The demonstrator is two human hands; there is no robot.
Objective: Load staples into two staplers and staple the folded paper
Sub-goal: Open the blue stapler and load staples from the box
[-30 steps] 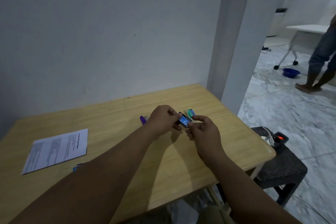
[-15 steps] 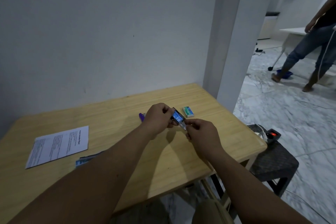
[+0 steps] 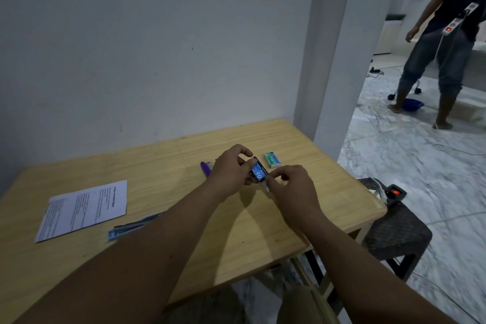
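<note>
My left hand (image 3: 231, 171) grips a small blue and black staple box (image 3: 258, 172) above the wooden table (image 3: 252, 231). My right hand (image 3: 292, 189) pinches the box's inner tray or a strip of staples (image 3: 265, 187) at its lower end. A purple stapler (image 3: 206, 168) lies just behind my left hand, mostly hidden. A second, green and white staple box (image 3: 272, 159) lies on the table beyond my hands. A printed paper sheet (image 3: 84, 209) lies flat at the left. A blue stapler (image 3: 131, 227) lies near it, partly hidden by my left forearm.
A white wall and pillar (image 3: 339, 60) stand behind the table. At the right, a dark stool (image 3: 397, 231) carries a power strip with a red light (image 3: 393, 193). Another person (image 3: 447, 60) stands on the marble floor at the far right, holding a power strip.
My right hand has drawn the tray or strip a little out of the blue box's lower end. The view has shifted, and the person in the background has stepped closer.
</note>
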